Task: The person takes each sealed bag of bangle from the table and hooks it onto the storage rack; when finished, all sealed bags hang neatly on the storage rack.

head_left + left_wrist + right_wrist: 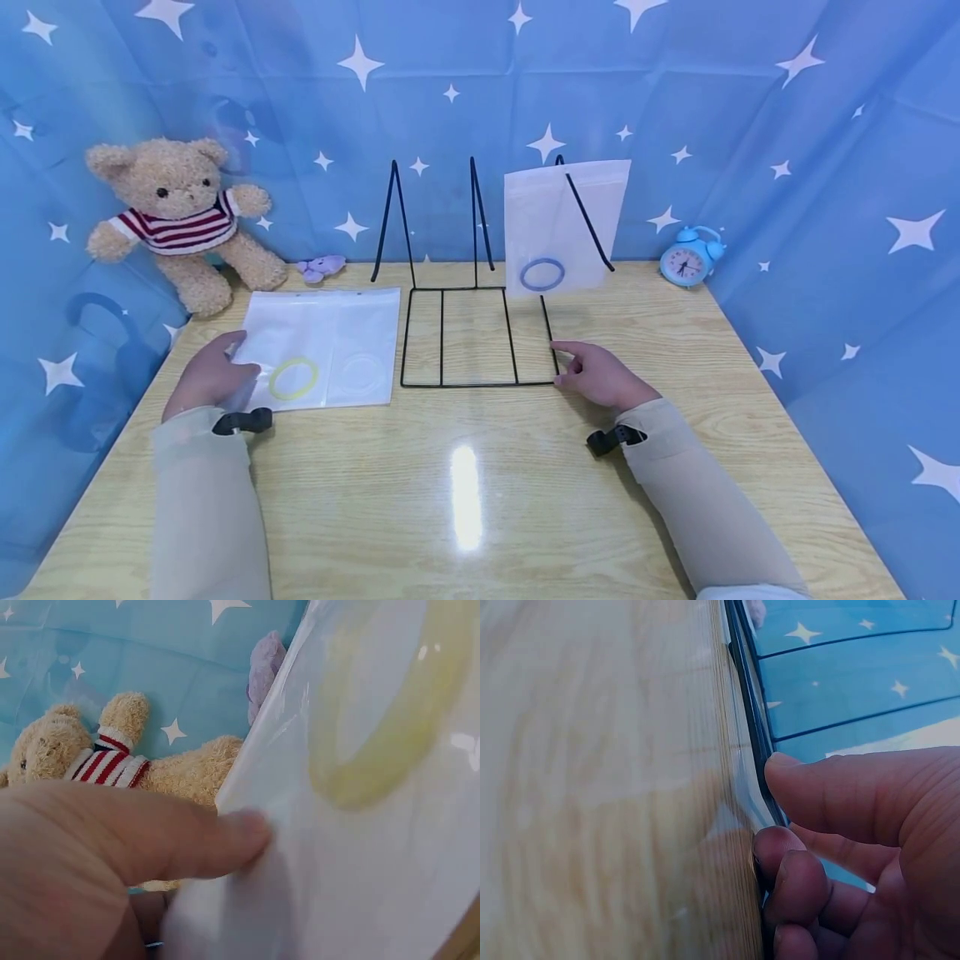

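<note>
evidently, one translucent plastic bag [555, 221] with a blue ring [542, 261] stands in the black wire rack [442, 337], whose near corner my right fingers [572, 347] grip; flat clear packaging [341, 333], pinched by my left fingers [231, 339] on the desk [360, 483], seems left.

No legible text, alarm clock dial [683, 264] too small to read

I pinch white plastic packaging [360, 333], yellow ring [273, 380] showing, flat at mid-left; the black wire rack [459, 288] I grip stands center, a blue-ringed pouch [551, 217] upright in it.
</note>
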`<state>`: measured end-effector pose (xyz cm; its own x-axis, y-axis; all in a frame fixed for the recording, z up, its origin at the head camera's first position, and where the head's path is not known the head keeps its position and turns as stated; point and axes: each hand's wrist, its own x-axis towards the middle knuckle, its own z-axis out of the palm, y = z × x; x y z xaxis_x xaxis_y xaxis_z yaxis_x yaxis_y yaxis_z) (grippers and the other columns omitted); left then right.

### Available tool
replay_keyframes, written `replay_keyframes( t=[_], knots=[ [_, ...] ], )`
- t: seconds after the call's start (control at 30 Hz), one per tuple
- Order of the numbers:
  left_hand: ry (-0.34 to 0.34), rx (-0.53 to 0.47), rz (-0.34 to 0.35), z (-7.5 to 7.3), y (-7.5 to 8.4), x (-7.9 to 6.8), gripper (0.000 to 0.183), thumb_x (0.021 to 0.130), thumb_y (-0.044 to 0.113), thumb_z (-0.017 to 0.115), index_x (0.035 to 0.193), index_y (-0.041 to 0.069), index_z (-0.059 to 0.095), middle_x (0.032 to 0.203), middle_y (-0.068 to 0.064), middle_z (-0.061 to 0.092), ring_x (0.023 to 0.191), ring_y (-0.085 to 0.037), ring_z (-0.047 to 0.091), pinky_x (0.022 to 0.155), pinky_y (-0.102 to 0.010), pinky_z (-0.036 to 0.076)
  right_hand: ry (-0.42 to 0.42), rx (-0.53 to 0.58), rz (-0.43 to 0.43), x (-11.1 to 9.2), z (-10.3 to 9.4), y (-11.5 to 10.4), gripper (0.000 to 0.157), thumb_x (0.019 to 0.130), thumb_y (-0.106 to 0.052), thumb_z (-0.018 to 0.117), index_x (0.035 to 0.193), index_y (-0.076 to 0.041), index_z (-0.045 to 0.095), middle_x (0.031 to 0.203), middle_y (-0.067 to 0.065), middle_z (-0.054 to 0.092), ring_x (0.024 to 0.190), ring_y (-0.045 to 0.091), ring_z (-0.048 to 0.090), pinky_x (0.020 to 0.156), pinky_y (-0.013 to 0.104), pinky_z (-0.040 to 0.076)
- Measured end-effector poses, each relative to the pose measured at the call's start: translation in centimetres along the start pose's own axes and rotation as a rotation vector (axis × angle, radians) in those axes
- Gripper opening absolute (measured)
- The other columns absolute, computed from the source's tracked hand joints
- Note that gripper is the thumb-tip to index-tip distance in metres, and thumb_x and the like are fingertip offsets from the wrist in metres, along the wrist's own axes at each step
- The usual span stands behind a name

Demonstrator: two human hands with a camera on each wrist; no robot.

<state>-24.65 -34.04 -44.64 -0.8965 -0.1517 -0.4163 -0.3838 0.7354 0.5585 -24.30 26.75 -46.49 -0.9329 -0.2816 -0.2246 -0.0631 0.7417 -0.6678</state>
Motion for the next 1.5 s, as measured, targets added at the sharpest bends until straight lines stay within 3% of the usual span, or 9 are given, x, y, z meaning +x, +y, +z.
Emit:
replay_keyframes(
  t=[0.13, 0.33, 0.5, 0.73, 1.0, 1.23, 1.33, 1.43, 1.5],
  knots=[
    [0.019, -0.046, 0.075, -0.1, -0.4, 0.3, 0.077, 0.107, 0.025, 0.053, 0.171, 0.012, 0.012, 0.171, -0.034, 0.009, 0.152, -0.061, 0.018, 0.115, -0.078, 0.027, 0.005, -0.009, -0.004, 0.0, 0.0, 0.1, 0.068, 0.100, -0.018, 0.072, 0.161, -0.009, 0.044, 0.096, 0.006, 0.065, 0.083, 0.020, 0.058, 0.073, 0.035, 0.049],
    [0.001, -0.141, 0.154, -0.2, -0.8, 0.4, 0.069, 0.106, 0.014, 0.048, 0.169, 0.012, 0.020, 0.174, -0.027, 0.006, 0.157, -0.057, 0.007, 0.120, -0.078, 0.016, 0.004, 0.001, 0.001, -0.1, 0.0, 0.0, 0.068, 0.100, -0.018, 0.072, 0.161, -0.010, 0.044, 0.097, 0.007, 0.066, 0.084, 0.021, 0.059, 0.073, 0.035, 0.049],
    [-0.013, -0.186, 0.151, -0.2, -0.5, 0.1, 0.065, 0.105, 0.011, 0.045, 0.167, 0.011, 0.028, 0.176, -0.023, 0.007, 0.159, -0.054, 0.002, 0.120, -0.079, 0.009, 0.002, 0.006, 0.009, -0.1, 0.0, -0.1, 0.067, 0.100, -0.018, 0.072, 0.161, -0.010, 0.044, 0.097, 0.007, 0.066, 0.084, 0.021, 0.059, 0.072, 0.035, 0.049],
    [-0.011, -0.210, 0.125, -0.4, -0.2, -0.2, 0.060, 0.108, 0.017, 0.042, 0.168, 0.019, 0.031, 0.178, -0.017, 0.003, 0.160, -0.052, 0.002, 0.118, -0.081, 0.008, -0.004, 0.006, 0.013, -0.2, 0.0, -0.1, 0.068, 0.100, -0.019, 0.072, 0.161, -0.010, 0.044, 0.097, 0.008, 0.066, 0.082, 0.021, 0.059, 0.070, 0.035, 0.049],
    [-0.020, -0.286, 0.257, -0.4, -0.2, -0.3, 0.060, 0.109, 0.017, 0.045, 0.168, 0.019, 0.031, 0.178, -0.011, 0.006, 0.160, -0.049, 0.007, 0.121, -0.076, 0.015, -0.004, -0.011, 0.019, -0.1, 0.0, 0.1, 0.068, 0.100, -0.021, 0.073, 0.161, -0.012, 0.045, 0.096, 0.007, 0.067, 0.081, 0.021, 0.059, 0.068, 0.035, 0.049],
    [-0.003, -0.356, 0.308, -0.3, 0.8, -0.4, 0.058, 0.109, 0.011, 0.045, 0.166, 0.019, 0.036, 0.178, -0.006, 0.004, 0.162, -0.040, -0.006, 0.126, -0.071, 0.004, -0.006, -0.010, 0.023, -0.1, -0.1, 0.0, 0.068, 0.100, -0.021, 0.073, 0.161, -0.012, 0.045, 0.095, 0.007, 0.067, 0.080, 0.021, 0.059, 0.067, 0.035, 0.049],
    [0.003, -0.357, 0.302, -0.2, 1.7, -0.7, 0.057, 0.110, 0.013, 0.046, 0.165, 0.026, 0.039, 0.178, -0.003, 0.005, 0.163, -0.038, -0.005, 0.126, -0.072, 0.006, -0.009, -0.010, 0.021, -0.2, -0.2, 0.0, 0.068, 0.100, -0.021, 0.073, 0.161, -0.011, 0.045, 0.096, 0.007, 0.066, 0.079, 0.021, 0.058, 0.066, 0.035, 0.049],
    [-0.001, -0.378, 0.315, -0.2, 2.7, -1.3, 0.056, 0.110, 0.015, 0.047, 0.164, 0.028, 0.041, 0.178, -0.004, 0.009, 0.163, -0.040, 0.005, 0.126, -0.072, 0.011, -0.010, -0.014, 0.022, -0.2, -0.2, -0.1, 0.068, 0.100, -0.022, 0.072, 0.161, -0.011, 0.044, 0.096, 0.007, 0.066, 0.079, 0.021, 0.058, 0.067, 0.035, 0.049],
    [-0.001, -0.379, 0.360, -0.1, 3.4, -1.8, 0.055, 0.111, 0.015, 0.047, 0.164, 0.026, 0.042, 0.177, -0.007, 0.016, 0.160, -0.038, 0.020, 0.127, -0.056, 0.029, -0.009, -0.019, 0.021, -0.2, -0.2, -0.2, 0.068, 0.100, -0.021, 0.072, 0.161, -0.011, 0.044, 0.096, 0.007, 0.066, 0.080, 0.021, 0.058, 0.067, 0.035, 0.049]
  ],
)
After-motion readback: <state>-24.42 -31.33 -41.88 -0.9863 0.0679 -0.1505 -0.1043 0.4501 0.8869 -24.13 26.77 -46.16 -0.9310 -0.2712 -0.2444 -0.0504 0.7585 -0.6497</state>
